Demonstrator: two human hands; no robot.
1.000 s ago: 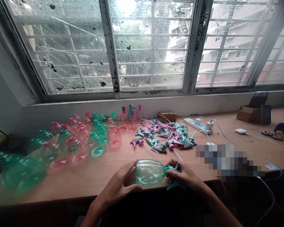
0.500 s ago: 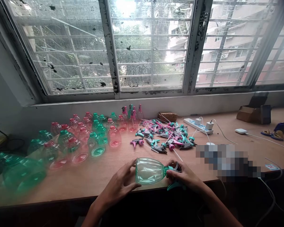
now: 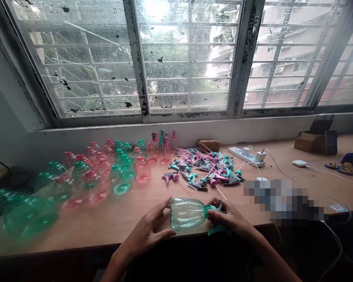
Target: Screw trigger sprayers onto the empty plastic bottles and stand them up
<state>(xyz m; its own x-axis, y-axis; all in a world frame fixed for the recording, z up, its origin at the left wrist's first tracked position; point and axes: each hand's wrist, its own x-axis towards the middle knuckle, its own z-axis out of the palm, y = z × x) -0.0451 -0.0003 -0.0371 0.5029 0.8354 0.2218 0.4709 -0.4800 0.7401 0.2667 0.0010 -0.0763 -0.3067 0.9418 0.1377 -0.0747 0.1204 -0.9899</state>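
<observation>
A clear green plastic bottle (image 3: 187, 213) lies on its side near the front edge of the wooden table (image 3: 111, 219). My left hand (image 3: 148, 231) cups its base, thumb underneath and fingers along the far side. My right hand (image 3: 229, 220) is closed round the teal and black spray trigger head (image 3: 219, 217) at the bottle's neck. Behind them lies a pile of loose pink, teal and black trigger heads (image 3: 207, 166).
Many empty green and pink bottles (image 3: 100, 172) stand at the left and back. A white power strip (image 3: 247, 155) with cables, a white charger (image 3: 299, 163), a cardboard box (image 3: 314, 140) and a blurred patch (image 3: 282, 201) occupy the right. A window runs behind.
The bottle has turned slightly and shifted a little right between my hands; my left fingers have spread along its base. Everything else stays put.
</observation>
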